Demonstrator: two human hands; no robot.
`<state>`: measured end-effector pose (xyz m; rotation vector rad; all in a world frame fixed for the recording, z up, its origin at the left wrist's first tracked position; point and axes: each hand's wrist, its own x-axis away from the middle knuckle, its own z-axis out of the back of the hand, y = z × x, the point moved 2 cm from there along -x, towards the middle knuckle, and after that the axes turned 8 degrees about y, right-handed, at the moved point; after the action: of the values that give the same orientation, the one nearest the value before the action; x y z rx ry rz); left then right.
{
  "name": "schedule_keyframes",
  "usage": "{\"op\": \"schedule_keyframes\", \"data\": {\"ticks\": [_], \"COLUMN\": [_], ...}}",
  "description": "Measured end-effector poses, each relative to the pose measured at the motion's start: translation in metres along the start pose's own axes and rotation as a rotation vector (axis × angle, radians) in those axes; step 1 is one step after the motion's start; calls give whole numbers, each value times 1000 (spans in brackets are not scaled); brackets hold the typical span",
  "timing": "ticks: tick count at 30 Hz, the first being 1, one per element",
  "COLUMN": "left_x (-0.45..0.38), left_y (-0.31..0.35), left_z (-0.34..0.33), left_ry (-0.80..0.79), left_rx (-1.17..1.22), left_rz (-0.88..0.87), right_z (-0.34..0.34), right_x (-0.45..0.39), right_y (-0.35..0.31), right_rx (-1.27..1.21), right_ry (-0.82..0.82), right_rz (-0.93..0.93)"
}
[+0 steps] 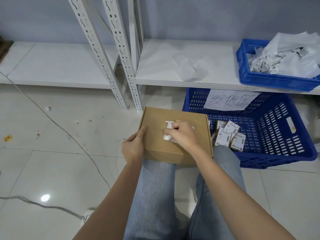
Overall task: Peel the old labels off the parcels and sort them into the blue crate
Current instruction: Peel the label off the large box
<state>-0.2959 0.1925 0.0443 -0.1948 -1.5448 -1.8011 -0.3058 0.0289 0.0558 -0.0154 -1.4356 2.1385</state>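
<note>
A brown cardboard parcel (174, 135) is rested on the knees in jeans (155, 196). Its left edge is gripped by the left hand (133, 148), thumb on top. A white label (168, 131), partly lifted from the lid, is pinched by the curled fingers of the right hand (183, 134). Just right, on the floor, small labelled parcels (228, 135) are held in the blue crate (277, 129). Beyond, on the shelf (155, 66), crumpled white labels are piled in a second blue crate (277, 80).

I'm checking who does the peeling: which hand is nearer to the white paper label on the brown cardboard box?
Right. The right hand pinches the white paper label on top of the brown cardboard box; the left hand holds the box's left edge, apart from the label.
</note>
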Motion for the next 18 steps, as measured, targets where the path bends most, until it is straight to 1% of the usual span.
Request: {"op": "schedule_keyframes", "data": {"ticks": [7, 12, 15, 16, 18], "left_x": [-5, -1, -2, -2, -2], "left_y": [0, 5, 2, 0, -3], "left_z": [-1, -2, 0, 1, 3], "left_ry": [8, 1, 7, 11, 10], "left_rx": [-31, -62, -63, -50, -15], "left_rz": [-27, -86, -93, -86, -78], "right_z": [4, 1, 2, 3, 6], "right_x": [2, 7, 5, 4, -1], "right_y": [0, 4, -5, -9, -12], "right_rx": [-42, -35, -179, -162, -26], "right_ry": [-2, 28, 91, 141, 233], "right_rz": [27, -10, -91, -78, 8]}}
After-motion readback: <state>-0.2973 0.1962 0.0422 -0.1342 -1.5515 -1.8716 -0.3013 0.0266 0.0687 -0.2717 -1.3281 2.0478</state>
